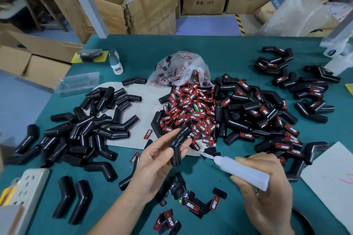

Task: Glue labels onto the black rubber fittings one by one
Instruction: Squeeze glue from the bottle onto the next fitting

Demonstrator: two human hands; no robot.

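My left hand (159, 156) grips a bent black rubber fitting (179, 145) above the table, with no label visible on it. My right hand (265, 183) holds a translucent glue bottle (242, 170) whose thin nozzle points left at the fitting's bend. A heap of red-and-black labels (191, 112) spills from a plastic bag (181, 68) at the centre. Bare black fittings (86, 131) lie piled on the left. Fittings that carry labels (267, 116) are piled on the right.
A green mat (149, 51) covers the table. A white power strip (28, 189) sits at the front left. White card (332, 175) lies at the right, loose labels (193, 206) near the front edge. Cardboard boxes (149, 4) stand behind the table.
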